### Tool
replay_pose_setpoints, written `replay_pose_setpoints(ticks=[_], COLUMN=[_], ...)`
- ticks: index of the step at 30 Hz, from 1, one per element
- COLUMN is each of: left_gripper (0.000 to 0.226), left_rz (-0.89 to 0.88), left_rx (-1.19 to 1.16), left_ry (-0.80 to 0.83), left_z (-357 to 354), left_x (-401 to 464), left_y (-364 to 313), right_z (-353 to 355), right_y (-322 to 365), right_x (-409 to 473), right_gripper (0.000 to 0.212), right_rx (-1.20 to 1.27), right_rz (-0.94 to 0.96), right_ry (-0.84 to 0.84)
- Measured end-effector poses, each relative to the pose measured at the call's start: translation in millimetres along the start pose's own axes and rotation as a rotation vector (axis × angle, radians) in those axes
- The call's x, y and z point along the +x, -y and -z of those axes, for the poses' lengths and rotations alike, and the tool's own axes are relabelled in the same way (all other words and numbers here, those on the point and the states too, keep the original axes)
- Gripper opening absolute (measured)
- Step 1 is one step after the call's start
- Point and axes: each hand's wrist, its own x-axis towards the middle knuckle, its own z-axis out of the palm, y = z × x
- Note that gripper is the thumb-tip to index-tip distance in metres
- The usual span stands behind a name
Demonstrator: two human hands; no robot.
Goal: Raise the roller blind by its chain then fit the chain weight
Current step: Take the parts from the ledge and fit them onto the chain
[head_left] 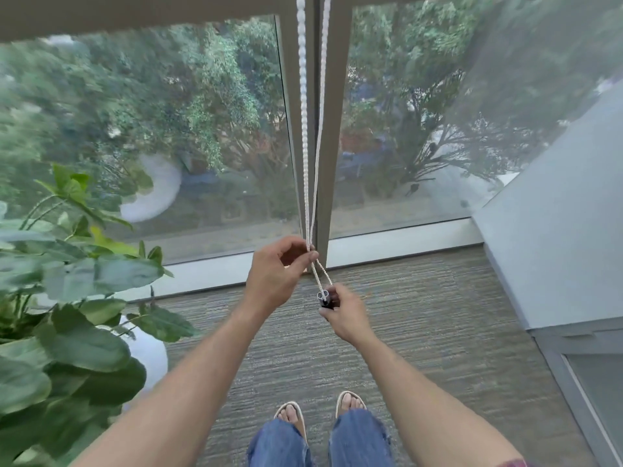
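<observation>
Right hand (345, 315) curls round the chain weight (325, 298), a small dark, rigid piece at the bottom of the loop. Left hand (281, 271) pinches both runs of the bead chain (305, 136) just above. Chain looks light, limp, slippery; hold close to the weight. White pot (148, 355) holds a leafy plant (67, 264).

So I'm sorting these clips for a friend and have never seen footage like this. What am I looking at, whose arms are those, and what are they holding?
It is one picture from a wide-angle camera worn on a person's head, looking down past their own arms to their sandalled feet on the carpet. There is no machine. The left hand pinches both strands of a white bead chain hanging in front of the window frame. The right hand grips a small dark chain weight at the bottom of the chain's loop. A leafy potted plant stands at the left.
</observation>
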Motion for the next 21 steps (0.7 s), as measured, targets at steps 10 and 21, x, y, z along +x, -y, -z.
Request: replay_pose_setpoints(ticks=[10,21], left_gripper=[0.011,0.016], left_rz=[0.004,-0.041], left_rx=[-0.069,-0.147], left_ry=[0.003,0.008], left_z=[-37,-49], left_x=[-6,-10], left_y=[83,148], right_z=[-42,-92], right_y=[-77,-130], right_x=[54,100], right_gripper=[0.039,0.060], right_rx=[-0.040,-0.051], right_rz=[-0.044,-0.151], right_ry=[-0.015,-0.005])
